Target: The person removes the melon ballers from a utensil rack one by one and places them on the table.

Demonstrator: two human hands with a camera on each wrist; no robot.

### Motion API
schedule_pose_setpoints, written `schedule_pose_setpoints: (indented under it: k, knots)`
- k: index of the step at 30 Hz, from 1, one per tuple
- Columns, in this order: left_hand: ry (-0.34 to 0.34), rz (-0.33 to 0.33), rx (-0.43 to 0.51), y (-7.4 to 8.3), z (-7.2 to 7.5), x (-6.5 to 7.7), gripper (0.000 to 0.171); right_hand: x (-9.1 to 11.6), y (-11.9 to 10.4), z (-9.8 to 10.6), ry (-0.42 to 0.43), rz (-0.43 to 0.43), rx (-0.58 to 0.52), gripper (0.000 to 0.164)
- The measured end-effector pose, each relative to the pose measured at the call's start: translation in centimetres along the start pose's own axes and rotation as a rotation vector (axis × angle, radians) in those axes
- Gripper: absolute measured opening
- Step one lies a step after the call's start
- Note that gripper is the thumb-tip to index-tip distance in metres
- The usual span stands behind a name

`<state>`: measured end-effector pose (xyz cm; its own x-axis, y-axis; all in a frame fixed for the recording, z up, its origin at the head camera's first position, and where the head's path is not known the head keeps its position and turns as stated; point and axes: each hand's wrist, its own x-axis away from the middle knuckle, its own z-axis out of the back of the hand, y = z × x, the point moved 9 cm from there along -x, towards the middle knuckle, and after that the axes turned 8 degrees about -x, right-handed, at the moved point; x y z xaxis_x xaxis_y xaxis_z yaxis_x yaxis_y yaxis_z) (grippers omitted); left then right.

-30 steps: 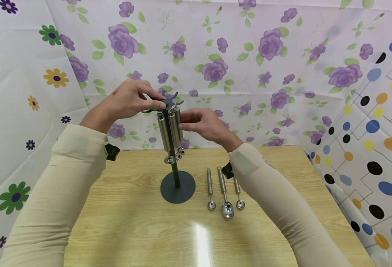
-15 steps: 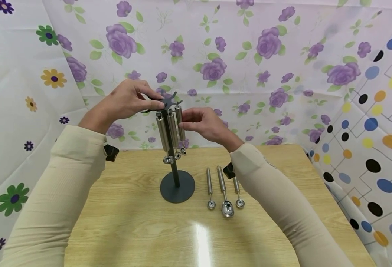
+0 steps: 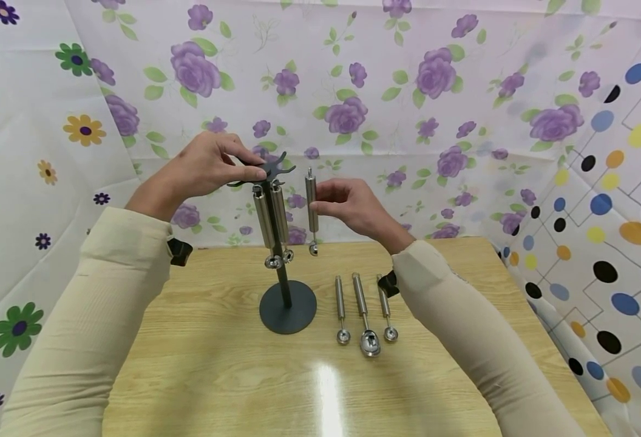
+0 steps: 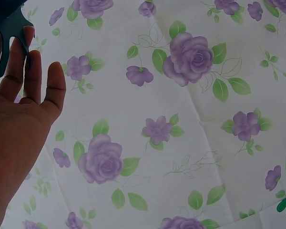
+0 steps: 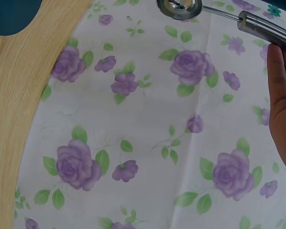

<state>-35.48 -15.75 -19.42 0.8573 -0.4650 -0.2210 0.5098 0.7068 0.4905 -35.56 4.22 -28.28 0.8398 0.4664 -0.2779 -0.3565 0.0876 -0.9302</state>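
A dark metal stand (image 3: 289, 309) with a round base and curved hooks at its top stands upright on the table. My left hand (image 3: 206, 167) pinches the hooked top between thumb and fingers; dark hook arms (image 4: 12, 40) cross the fingers in the left wrist view. My right hand (image 3: 350, 205) pinches the steel handle of a melon baller (image 3: 312, 203), upright just right of the stand and apart from its hooks. In the right wrist view that melon baller's round scoop (image 5: 180, 7) shows. Two more steel scoops, one nearer (image 3: 264, 221) and one behind (image 3: 280, 215), hang from the stand.
Three steel utensils lie side by side right of the base: a small scoop (image 3: 340, 309), a larger oval scoop (image 3: 362, 309) and another small scoop (image 3: 385, 306). The wooden table (image 3: 217, 364) meets a flower-print cloth (image 3: 386, 121) behind; a dotted cloth (image 3: 599, 243) hangs right.
The melon baller in my right hand has come off the stand and moved to the right with the hand. My left hand keeps its hold on the stand's top.
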Motion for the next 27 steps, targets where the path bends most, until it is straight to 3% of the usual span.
schedule_pose_setpoints:
  k: [27]
  knots:
    - [0.013, -0.005, -0.013, 0.2, 0.0, 0.2, 0.029, 4.6, 2.8, 4.5, 0.1, -0.058, 0.027, 0.021]
